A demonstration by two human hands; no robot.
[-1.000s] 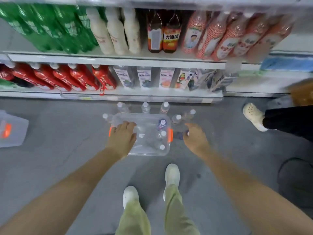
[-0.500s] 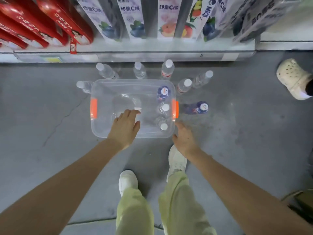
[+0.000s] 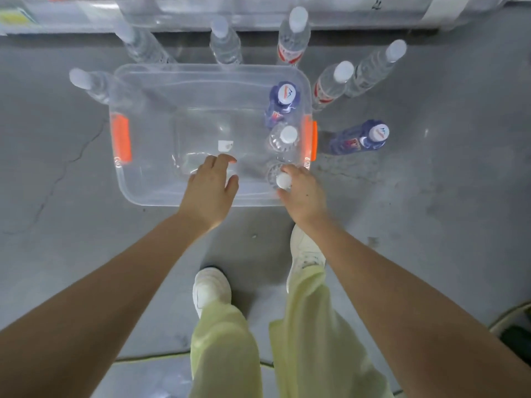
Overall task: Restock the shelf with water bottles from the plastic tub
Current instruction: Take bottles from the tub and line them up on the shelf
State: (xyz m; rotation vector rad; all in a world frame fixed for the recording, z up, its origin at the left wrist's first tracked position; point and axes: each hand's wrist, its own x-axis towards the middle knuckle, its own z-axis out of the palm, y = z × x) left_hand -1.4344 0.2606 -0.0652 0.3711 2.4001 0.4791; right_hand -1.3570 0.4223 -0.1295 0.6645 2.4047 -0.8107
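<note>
— Where is the tub point(image 3: 201, 68) found?
— It is set on the grey floor point(image 3: 431, 211), and loose bottles point(image 3: 290, 38) are ranged round it from 10 o'clock to 3 o'clock.
— What is held by the right hand point(image 3: 304, 193)?
— The capped neck of the near bottle point(image 3: 283, 180) is pinched between thumb and fingers. That bottle is stood upright in the tub's 4 o'clock corner.
— And beyond it?
— Inside the tub, a clear bottle point(image 3: 287, 136) is seen at 3 o'clock and a blue-wrapped bottle point(image 3: 283, 99) at 2 o'clock.
— The left hand point(image 3: 211, 191)?
— It is held loosely spread over the tub's 6 o'clock side, and nothing is gripped.
</note>
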